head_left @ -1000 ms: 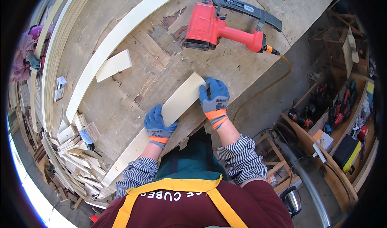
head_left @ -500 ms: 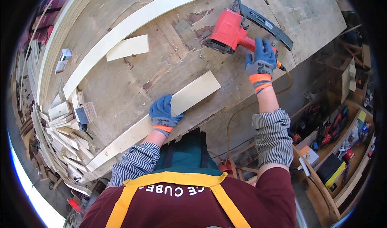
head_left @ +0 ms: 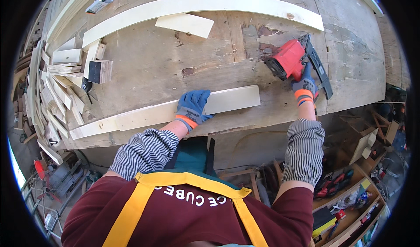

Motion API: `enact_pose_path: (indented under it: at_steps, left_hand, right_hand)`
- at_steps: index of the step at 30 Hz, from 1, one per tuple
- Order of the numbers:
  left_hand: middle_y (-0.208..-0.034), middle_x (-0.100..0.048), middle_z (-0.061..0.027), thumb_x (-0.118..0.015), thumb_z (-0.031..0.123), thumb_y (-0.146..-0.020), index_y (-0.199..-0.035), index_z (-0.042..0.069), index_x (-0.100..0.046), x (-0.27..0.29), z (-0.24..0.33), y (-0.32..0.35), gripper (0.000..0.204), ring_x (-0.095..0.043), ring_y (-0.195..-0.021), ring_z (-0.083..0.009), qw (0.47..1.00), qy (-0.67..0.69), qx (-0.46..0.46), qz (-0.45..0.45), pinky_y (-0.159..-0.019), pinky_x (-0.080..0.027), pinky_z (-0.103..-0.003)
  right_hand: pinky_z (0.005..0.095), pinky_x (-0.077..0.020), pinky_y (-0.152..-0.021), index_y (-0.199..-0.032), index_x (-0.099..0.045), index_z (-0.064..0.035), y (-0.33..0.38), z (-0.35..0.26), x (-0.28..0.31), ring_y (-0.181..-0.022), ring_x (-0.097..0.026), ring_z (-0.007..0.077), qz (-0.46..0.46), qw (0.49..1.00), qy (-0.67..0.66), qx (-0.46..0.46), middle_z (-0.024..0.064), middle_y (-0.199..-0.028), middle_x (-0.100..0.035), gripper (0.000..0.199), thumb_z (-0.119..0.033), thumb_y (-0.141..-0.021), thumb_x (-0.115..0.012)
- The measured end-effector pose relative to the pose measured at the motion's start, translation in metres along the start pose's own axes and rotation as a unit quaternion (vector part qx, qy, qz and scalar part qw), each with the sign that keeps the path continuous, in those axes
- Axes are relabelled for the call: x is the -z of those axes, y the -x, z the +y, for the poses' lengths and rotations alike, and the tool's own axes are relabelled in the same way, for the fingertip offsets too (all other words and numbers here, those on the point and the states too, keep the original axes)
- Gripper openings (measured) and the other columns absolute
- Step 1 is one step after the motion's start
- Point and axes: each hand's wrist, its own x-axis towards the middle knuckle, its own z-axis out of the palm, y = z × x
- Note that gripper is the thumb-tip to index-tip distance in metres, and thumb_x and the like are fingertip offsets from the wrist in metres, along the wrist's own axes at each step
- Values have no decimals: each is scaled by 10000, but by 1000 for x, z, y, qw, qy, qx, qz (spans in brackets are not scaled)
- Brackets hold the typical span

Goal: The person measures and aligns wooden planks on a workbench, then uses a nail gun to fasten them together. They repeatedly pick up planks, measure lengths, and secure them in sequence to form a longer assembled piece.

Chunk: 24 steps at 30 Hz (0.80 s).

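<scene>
Our right hand (head_left: 305,86) has moved off the short board and now wraps its grip tight around the red nail gun (head_left: 289,62) on the right. Our left hand (head_left: 194,107) lies flat and open on the short board (head_left: 232,99), near us on the tabletop (head_left: 175,59).

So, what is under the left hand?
The left hand presses flat on a pale wooden board, which lies on the worn workbench. The board's part beneath the glove is hidden.
</scene>
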Motion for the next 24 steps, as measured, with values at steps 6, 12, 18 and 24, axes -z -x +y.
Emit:
enact_pose_path:
  at_steps: [6,12,18,24]
  left_hand:
    - [-1251,-525,-64,-719,559,-674,-1306,151,-476,-6,-1,2,791,-503,-1151,-260,1000,4,5,11,-999,-379,-431]
    - [-1242,-519,-64,-733,533,-656,-1314,154,-462,-7,-2,4,806,-504,-1134,-260,1000,14,-6,13,-992,-385,-434]
    - [-1254,-510,-61,-733,535,-656,-1318,154,-459,-6,-4,5,811,-496,-1145,-258,1000,-4,-10,7,-996,-382,-431]
    - [-1243,-523,-49,-709,556,-687,-1312,153,-463,-5,-4,3,783,-498,-1147,-244,1000,3,9,-18,-1006,-375,-417]
  right_hand:
    - [444,-477,-953,-1452,-364,-124,62,15,16,-1154,-568,390,23,965,-218,142,200,-1261,-595,767,-209,-768,-700]
    - [415,-433,-976,-1236,-594,-71,220,52,24,-1110,-566,265,-72,958,-168,219,101,-1143,-626,490,-183,-777,-723]
    - [322,-493,-641,-783,-617,-27,263,-13,12,-680,-612,187,-281,813,-509,-37,73,-700,-622,30,-51,-795,-604]
    - [311,-488,-650,-789,-622,-13,259,-29,28,-683,-607,177,-318,741,-586,-80,71,-709,-624,124,-119,-853,-611]
